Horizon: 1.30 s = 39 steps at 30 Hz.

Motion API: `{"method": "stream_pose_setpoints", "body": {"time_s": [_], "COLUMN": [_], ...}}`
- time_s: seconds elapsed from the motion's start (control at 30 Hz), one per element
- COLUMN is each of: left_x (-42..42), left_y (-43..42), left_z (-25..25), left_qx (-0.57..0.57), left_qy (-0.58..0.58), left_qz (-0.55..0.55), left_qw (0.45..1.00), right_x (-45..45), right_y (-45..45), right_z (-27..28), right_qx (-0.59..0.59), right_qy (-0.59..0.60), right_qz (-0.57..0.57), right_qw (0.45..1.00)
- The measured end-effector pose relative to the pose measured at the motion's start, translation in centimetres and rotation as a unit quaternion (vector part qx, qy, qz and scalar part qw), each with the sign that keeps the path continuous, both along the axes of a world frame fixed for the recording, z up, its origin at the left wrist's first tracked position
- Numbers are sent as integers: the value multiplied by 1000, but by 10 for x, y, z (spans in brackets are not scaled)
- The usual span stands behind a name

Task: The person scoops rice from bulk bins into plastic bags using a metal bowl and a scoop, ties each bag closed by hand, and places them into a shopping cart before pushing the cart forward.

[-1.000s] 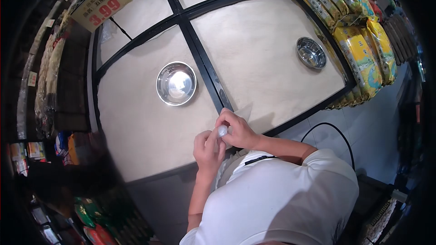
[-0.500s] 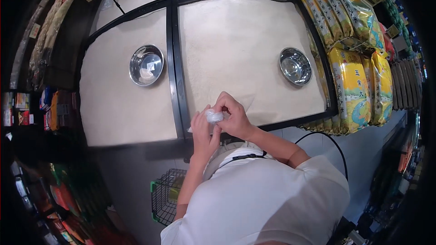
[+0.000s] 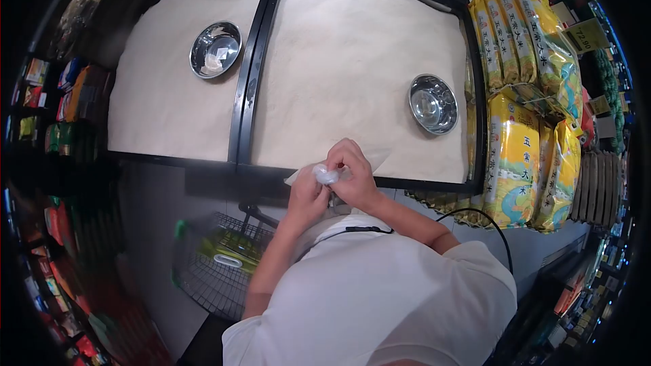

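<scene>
A clear plastic bag (image 3: 325, 175) is bunched up between my two hands, in front of my body at the near edge of the bin. My left hand (image 3: 307, 193) grips it from the left with curled fingers. From the other side, my right hand (image 3: 352, 179) pinches the bunched plastic with thumb and fingers. A thin, pointed flap of clear plastic sticks out beyond my right hand. My fingers and the bunched plastic hide whatever the bag may contain.
Black-framed bins hold a pale grain-like fill (image 3: 352, 47). A steel bowl (image 3: 229, 32) with a white piece inside sits left, another steel bowl (image 3: 434, 104) right. Yellow rice bags (image 3: 512, 163) are stacked at right. A wire shopping cart (image 3: 224, 285) with green packages stands at lower left.
The view has shifted and turned slightly, showing more of the cart and placing the left bowl higher. Both hands stay together on the bag, with small finger movements.
</scene>
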State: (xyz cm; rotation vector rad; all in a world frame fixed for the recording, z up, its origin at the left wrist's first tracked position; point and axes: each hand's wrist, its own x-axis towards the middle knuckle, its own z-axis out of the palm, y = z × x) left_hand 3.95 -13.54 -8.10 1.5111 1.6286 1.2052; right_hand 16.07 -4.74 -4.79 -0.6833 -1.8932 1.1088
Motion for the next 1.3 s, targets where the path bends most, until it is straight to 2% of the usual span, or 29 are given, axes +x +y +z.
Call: {"method": "stream_pose_setpoints", "body": {"time_s": [0.3,0.37,0.4,0.5,0.57,0.63,0.73,0.83,0.9,0.97,1.07,1.2,1.3], "left_x": [5,15,21,34,47,64,87,106,119,130,136,132,131], "left_y": [-45,-56,-62,-81,-99,-120,-154,-193,-224,-263,-321,-405,-474], "left_z": [-10,-7,-6,-10,-9,-1,8,24,29,32,31,-5,-70], "left_qx": [56,48,46,-31,-9,2,20,67,85,86,122,131,89], "left_qy": [14,-14,-26,-137,-180,-206,-168,-212,-141,-93,-101,-114,-124], "left_qz": [17,76,107,186,239,302,415,565,659,701,755,802,808], "left_qw": [998,996,993,973,954,931,894,795,734,702,636,571,570], "right_x": [14,20,24,34,49,64,95,133,155,171,186,196,194], "right_y": [-39,-43,-45,-44,-30,-20,5,23,26,23,19,4,-5], "right_z": [-2,6,11,20,5,-13,-59,-96,-106,-114,-132,-150,-154], "right_qx": [-97,-120,-173,-235,-212,-226,-131,-45,-16,-1,44,94,122], "right_qy": [-26,-40,-32,14,-28,-45,-117,-166,-199,-204,-223,-244,-266], "right_qz": [98,141,183,242,257,239,189,160,151,152,151,139,117], "right_qw": [990,982,967,941,943,943,966,972,968,967,962,955,949]}}
